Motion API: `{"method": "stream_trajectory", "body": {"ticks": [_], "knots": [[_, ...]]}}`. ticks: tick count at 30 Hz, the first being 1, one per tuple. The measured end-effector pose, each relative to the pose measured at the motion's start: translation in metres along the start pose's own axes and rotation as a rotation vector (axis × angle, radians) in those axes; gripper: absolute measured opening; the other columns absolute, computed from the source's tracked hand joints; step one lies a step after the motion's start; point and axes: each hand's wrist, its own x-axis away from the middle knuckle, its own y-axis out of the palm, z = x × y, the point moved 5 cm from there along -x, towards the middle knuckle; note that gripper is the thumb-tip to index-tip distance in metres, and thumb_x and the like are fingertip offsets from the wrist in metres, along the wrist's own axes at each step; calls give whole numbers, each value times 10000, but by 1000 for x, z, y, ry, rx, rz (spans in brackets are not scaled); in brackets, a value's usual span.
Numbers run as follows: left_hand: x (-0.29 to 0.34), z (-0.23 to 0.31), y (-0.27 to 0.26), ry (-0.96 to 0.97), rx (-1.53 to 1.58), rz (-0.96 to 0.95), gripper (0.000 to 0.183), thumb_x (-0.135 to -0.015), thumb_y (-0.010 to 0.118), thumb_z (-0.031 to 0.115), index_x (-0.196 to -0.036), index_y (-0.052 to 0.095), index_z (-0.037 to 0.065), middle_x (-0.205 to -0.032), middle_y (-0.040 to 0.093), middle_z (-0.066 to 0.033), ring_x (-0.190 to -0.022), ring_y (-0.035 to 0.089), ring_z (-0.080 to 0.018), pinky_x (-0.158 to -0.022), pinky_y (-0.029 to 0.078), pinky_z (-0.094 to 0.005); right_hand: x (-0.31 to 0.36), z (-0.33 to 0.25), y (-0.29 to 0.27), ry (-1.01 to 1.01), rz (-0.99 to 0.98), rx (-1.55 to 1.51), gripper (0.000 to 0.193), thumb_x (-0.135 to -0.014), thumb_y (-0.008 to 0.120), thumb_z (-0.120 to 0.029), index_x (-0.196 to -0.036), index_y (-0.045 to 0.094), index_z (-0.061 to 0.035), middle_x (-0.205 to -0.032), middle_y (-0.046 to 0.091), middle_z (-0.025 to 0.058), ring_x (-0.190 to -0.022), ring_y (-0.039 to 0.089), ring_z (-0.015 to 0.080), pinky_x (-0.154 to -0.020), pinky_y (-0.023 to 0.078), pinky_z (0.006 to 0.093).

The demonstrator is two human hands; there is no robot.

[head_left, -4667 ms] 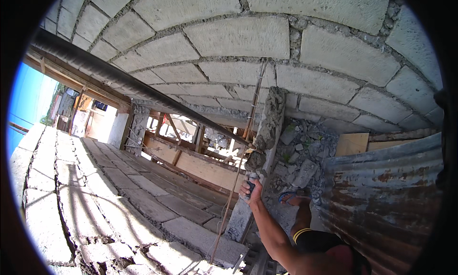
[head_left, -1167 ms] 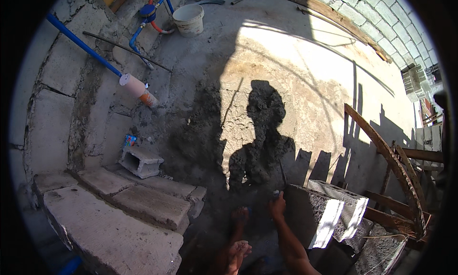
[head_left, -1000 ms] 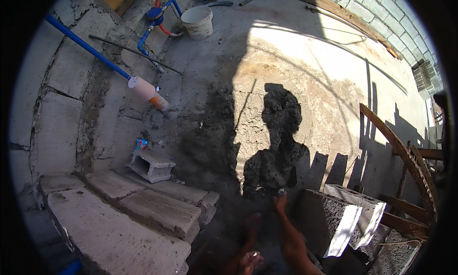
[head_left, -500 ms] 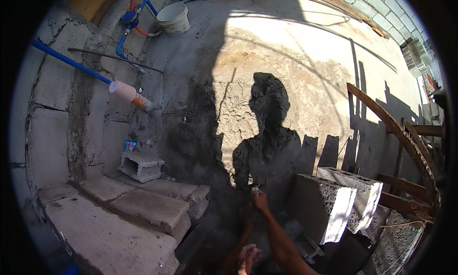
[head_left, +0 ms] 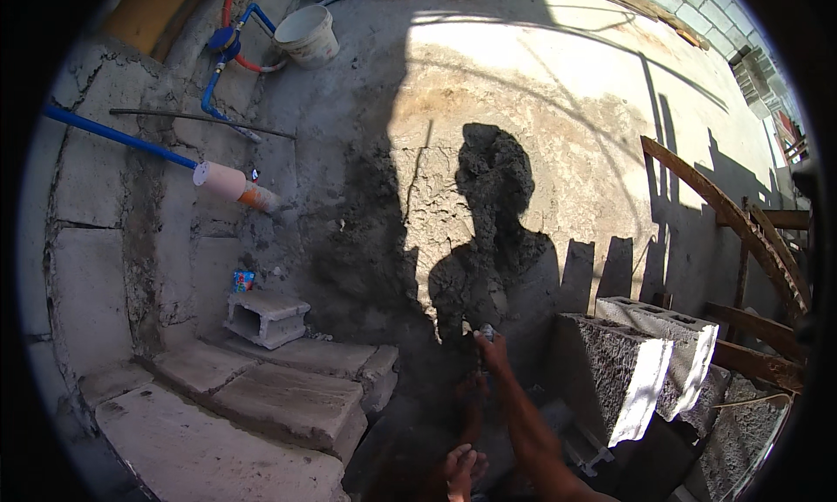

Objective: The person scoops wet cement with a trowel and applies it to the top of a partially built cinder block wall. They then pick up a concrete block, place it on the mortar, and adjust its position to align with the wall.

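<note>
right hand point(head_left: 493, 349) gripping small object, white bucket point(head_left: 307, 35) apart

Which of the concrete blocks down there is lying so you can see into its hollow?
The small grey hollow block at the left, beside the steps, below the blue pipe. Its opening faces sideways. The big block at the right, nearer the right hand, has its holes facing up.

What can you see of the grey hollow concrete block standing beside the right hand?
The grey hollow concrete block stands at the lower right, just right of the right hand. Its top shows a row of dark round cavities. The broad face looks rough and lies in shade; the narrow end is sunlit, nearly white. More rough blocks lean behind it. The hand does not touch it.
</note>
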Motion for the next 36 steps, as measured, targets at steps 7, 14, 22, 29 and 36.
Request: {"method": "stream_trajectory", "body": {"ticks": [7, 14, 22, 29, 36], "knots": [[27, -10, 36, 74, 16, 219, 389, -917, 647, 307, -1228, 530, 103, -1022, 645, -78, -857, 643, -186, -756, 503, -327, 136, -73, -49, -30, -118, -36, 263, -828, 707, -236, -958, 596, -37, -757, 611, -1, -662, 547, 79, -597, 472, 289], [57, -33, 23, 56, 166, -30, 375, -960, 547, 432, -1276, 500, 234, -1057, 615, -2, -953, 591, -192, -826, 467, -380, 417, -141, -143, -225, -129, 29, 402, -854, 716, -379, -1009, 559, -43, -798, 582, 30, -682, 553, 99, -584, 464, 287], [192, 26, 45, 438, -952, -295, 308, -936, 603, 325, -1100, 571, 66, -921, 603, -75, -801, 596, -174, -661, 505, -340, 788, -38, -263, -129, 168, 229, 616, -821, 713, -409, -1248, 554, 4, -1032, 612, 192, -939, 594, 261, -807, 466, 385], [240, 16, 19, 175, -1508, -538, 656, -821, 737, 249, -1373, 413, 107, -1312, 544, -118, -1184, 525, -218, -1053, 428, -405, 1019, 130, -311, 328, 493, -208, 620, -824, 718, -437, -1230, 563, 4, -837, 671, 119, -616, 637, 182, -558, 501, 351], [295, -11, 50, 713, -2043, -456, 262, -856, 657, 266, -864, 624, 6, -761, 624, -109, -717, 605, -198, -636, 454, -335, 1052, 243, -442, 362, 857, 243, 606, -811, 675, -448, -1205, 617, 9, -1018, 682, 226, -931, 663, 373, -824, 511, 477]]}}
